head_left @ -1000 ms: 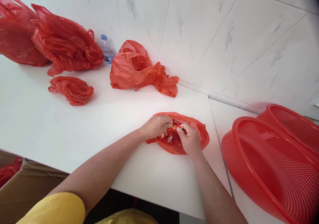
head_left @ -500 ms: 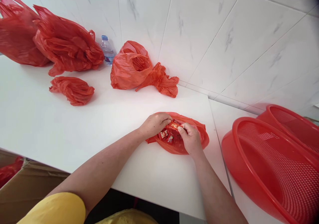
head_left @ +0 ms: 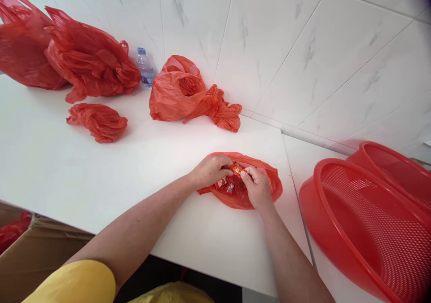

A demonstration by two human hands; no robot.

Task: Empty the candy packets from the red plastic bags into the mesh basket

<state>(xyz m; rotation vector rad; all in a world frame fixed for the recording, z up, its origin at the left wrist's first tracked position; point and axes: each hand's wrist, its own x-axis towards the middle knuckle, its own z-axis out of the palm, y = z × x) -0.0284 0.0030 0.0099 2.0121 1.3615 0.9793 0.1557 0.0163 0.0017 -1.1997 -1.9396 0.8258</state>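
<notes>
A small red plastic bag [head_left: 271, 184] lies on the white table [head_left: 101, 173] near its front right corner, with several small red wrapped packets [head_left: 225, 185] showing through it. My left hand [head_left: 210, 170] and my right hand [head_left: 257, 187] meet over the bag. Both are closed in a pinch on the bag's top edge, fingertips almost touching. Bare forearms reach in from the bottom of the view, and a yellow sleeve shows at the lower left.
Several red plastic bags lie by the tiled wall: a big bundle [head_left: 67, 51], a crumpled one [head_left: 97, 121] and an open one [head_left: 182, 92]. A water bottle [head_left: 144, 67] stands behind them. Two red mesh baskets [head_left: 370, 222] sit at right. A cardboard box [head_left: 37, 253] is below left.
Both hands have crept a little closer together over the bag's mouth, the pinched plastic gathered tighter. Nothing else has moved.
</notes>
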